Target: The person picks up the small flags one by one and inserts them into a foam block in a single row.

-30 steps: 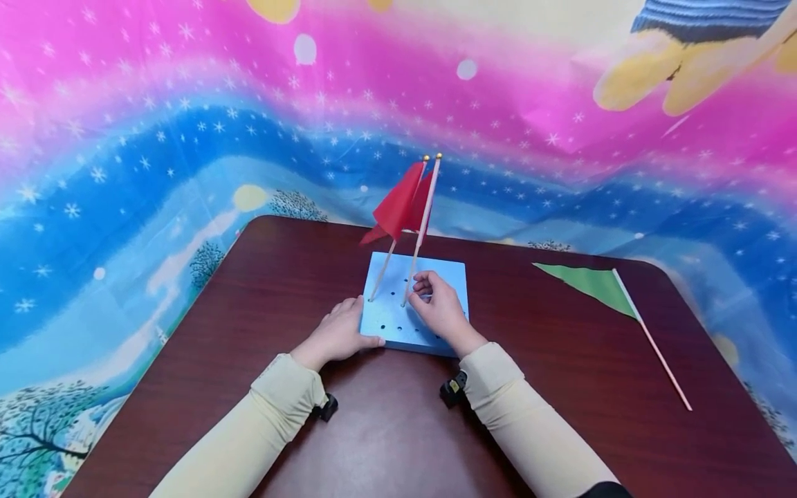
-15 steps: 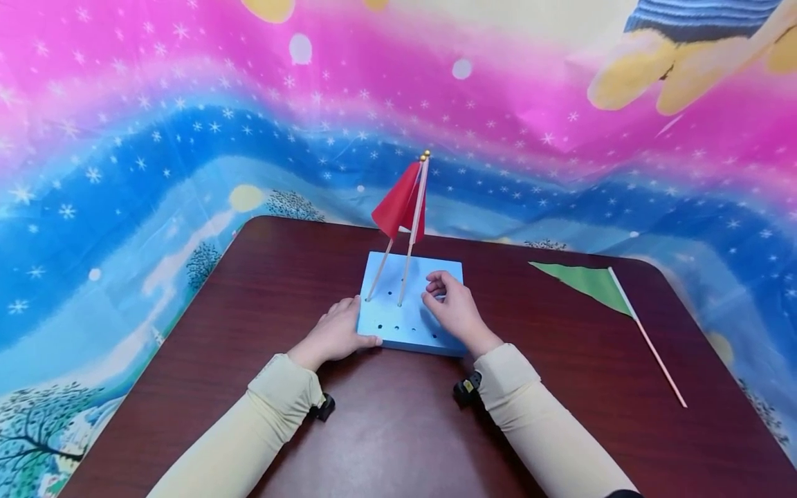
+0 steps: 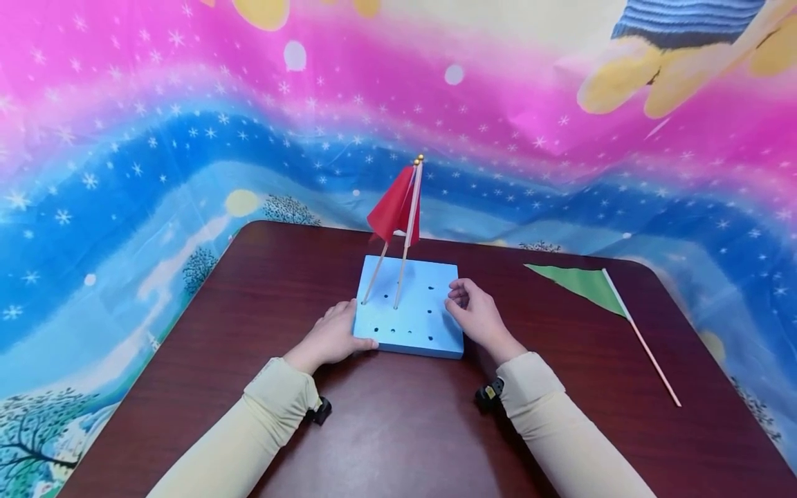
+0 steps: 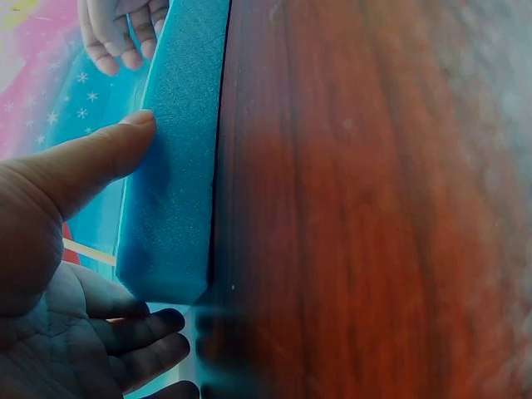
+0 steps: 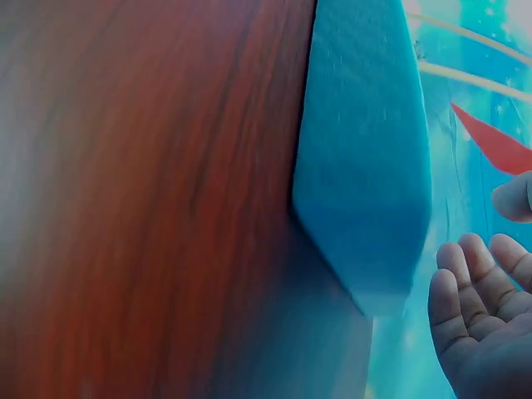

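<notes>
A light blue board (image 3: 414, 318) with several holes lies on the table. Two red flags (image 3: 387, 213) on wooden sticks stand in its left and middle holes, gold tips close together, both leaning slightly right. My left hand (image 3: 330, 333) holds the board's near left corner, thumb (image 4: 100, 158) against the front face and fingers along the left side. Beside the board's right edge hovers my right hand (image 3: 482, 315), fingers loosely bent and nothing between them. In the right wrist view its fingers (image 5: 470, 291) are spread, past the board's corner.
A green flag (image 3: 588, 285) on a wooden stick lies on the dark red-brown table (image 3: 249, 297) at the right. Behind the table hangs a colourful patterned cloth (image 3: 156, 138). Each wrist carries a small black camera (image 3: 488, 394).
My right hand has let go of the middle flag's stick and moved right to the board's edge. That flag has tipped left toward the other one. The left hand stays on the board.
</notes>
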Available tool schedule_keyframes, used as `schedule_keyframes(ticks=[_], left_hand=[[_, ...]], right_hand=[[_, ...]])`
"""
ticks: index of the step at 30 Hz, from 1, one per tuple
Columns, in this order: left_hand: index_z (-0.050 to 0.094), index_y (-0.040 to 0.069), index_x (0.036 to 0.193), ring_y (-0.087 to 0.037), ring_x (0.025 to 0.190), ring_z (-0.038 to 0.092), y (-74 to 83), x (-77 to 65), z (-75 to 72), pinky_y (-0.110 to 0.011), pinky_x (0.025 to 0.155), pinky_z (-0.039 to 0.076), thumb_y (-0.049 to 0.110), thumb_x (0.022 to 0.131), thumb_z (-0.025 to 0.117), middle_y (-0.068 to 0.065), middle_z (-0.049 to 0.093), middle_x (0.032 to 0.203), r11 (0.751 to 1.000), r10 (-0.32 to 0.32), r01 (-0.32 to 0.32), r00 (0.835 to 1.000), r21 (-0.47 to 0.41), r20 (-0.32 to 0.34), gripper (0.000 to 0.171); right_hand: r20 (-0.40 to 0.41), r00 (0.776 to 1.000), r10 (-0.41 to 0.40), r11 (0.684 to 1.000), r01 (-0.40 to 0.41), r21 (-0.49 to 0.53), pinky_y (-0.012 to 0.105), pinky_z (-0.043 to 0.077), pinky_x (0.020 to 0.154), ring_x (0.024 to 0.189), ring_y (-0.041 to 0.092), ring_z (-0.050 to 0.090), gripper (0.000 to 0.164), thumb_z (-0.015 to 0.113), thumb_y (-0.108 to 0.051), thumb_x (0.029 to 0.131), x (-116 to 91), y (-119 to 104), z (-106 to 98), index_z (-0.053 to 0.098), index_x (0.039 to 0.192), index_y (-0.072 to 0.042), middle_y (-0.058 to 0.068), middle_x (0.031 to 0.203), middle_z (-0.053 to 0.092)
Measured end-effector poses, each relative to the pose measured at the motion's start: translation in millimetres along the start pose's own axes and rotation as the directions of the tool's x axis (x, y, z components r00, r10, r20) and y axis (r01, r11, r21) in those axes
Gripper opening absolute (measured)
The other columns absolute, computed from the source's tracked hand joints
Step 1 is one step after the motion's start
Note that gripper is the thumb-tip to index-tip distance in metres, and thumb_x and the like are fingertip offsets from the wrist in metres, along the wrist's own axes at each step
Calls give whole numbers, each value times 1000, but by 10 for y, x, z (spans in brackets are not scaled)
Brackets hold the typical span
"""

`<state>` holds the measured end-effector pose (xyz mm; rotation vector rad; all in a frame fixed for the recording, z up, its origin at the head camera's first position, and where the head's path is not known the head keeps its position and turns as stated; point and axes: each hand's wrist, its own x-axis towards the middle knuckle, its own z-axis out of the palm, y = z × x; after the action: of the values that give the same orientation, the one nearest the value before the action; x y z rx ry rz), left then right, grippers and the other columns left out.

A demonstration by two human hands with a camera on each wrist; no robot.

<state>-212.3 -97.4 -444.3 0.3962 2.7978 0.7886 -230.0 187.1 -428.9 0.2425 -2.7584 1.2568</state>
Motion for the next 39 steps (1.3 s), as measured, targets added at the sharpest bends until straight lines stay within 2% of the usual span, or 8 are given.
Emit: schedule_keyframes(ticks=[12,17,23,31,39], left_hand=[[24,-6,150,-40,140,24,5,10,-5,-55,109,23,47,81,74,-23,30,151,1000,12,-12,1000,-14,-12,100],[24,-6,150,-40,140,24,-5,2,13,-56,109,22,47,81,74,-24,30,151,999,16,-16,1000,-32,-2,101],[25,-7,149,-40,139,26,-39,0,14,-56,108,24,48,80,74,-24,31,150,1000,15,-15,1000,-8,-15,101],[26,-5,149,-40,139,27,12,20,-18,-56,108,24,49,80,74,-24,32,150,1000,26,-26,1000,-8,-16,100],[26,-8,148,-41,138,27,-12,-2,-7,-57,107,25,47,80,75,-25,33,149,1000,18,-19,1000,-4,-22,101]], right_hand=[[-22,998,53,996,-54,-67,47,45,90,101,29,56,35,59,-18,96,-128,352,-351,52,124,1,15,111,60],[-10,997,76,990,-77,-120,50,44,92,105,33,56,37,58,-19,97,-172,444,-475,51,126,2,18,114,59],[-13,995,99,979,-100,-177,52,42,91,107,36,55,36,55,-21,98,-179,520,-696,50,125,3,21,117,59],[-50,991,124,957,-132,-256,53,43,87,104,39,54,38,52,-20,99,-315,751,-1029,49,125,6,25,116,57],[-94,981,169,926,-191,-326,55,43,84,102,43,54,40,50,-21,98,-409,955,-1290,49,123,10,29,112,57]])
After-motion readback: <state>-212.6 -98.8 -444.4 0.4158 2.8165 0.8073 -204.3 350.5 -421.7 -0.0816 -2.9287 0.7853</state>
